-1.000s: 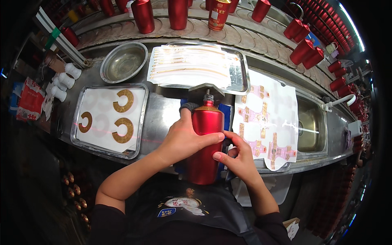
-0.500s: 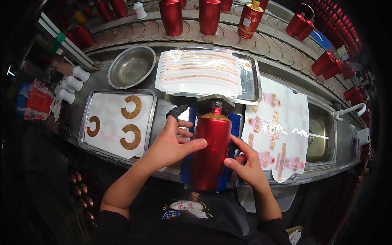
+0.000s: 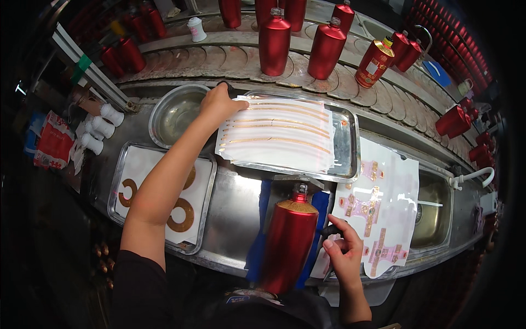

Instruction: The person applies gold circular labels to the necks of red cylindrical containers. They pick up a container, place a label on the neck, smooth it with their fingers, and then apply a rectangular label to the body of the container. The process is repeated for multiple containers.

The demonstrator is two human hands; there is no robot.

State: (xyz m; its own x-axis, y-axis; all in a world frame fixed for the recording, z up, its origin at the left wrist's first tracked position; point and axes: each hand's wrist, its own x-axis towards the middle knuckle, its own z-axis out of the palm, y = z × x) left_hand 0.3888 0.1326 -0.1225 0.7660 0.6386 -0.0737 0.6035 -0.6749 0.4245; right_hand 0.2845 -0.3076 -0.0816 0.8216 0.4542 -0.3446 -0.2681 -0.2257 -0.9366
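Observation:
A metallic red bottle (image 3: 290, 241) with a gold shoulder and bare threaded neck lies in front of me on a blue cloth (image 3: 256, 252), neck pointing away. My left hand (image 3: 219, 104) reaches across to the far left corner of a white sheet with curved gold strips (image 3: 274, 131). Its thumb rests on the sheet, apart from the dark-capped index finger; the other fingers are hidden. Beside the bottle's right side, my right hand (image 3: 345, 249) is open with bent fingers, one wearing a black finger cover. I see nothing held in it.
A metal bowl (image 3: 159, 123) stands near my left hand. My left arm crosses a tray (image 3: 206, 214) of gold C-shaped decals. Right of the bottle lies a sheet of pink-and-gold decals (image 3: 402, 203), beside a sink (image 3: 446, 219). Red bottles (image 3: 274, 46) stand along the conveyor (image 3: 219, 60).
My left hand has left the bottle and moved forward to the strip sheet. My right hand stays beside the bottle. Bottles on the conveyor have shifted right, and the whole view has tilted.

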